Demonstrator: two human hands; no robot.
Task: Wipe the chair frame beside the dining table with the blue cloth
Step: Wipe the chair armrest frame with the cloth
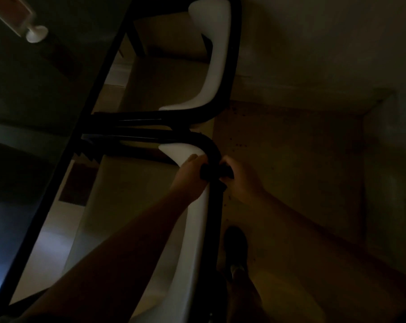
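Observation:
The room is dim. A chair with a black tubular frame [214,217] and a pale backrest [195,220] stands beside the dark dining table [57,141]. A dark cloth [214,171], its blue colour lost in the gloom, is wrapped around the frame rail just below its curved corner. My left hand [191,176] grips the backrest and the cloth from the left. My right hand [241,180] holds the cloth from the right side of the rail. Both hands close around the same spot.
A second matching chair [232,66] stands just beyond, its frame almost touching the first. A white stemmed object [36,33] sits on the table at top left. My foot in a dark shoe [235,245] stands on the beige floor [302,183] right of the chair.

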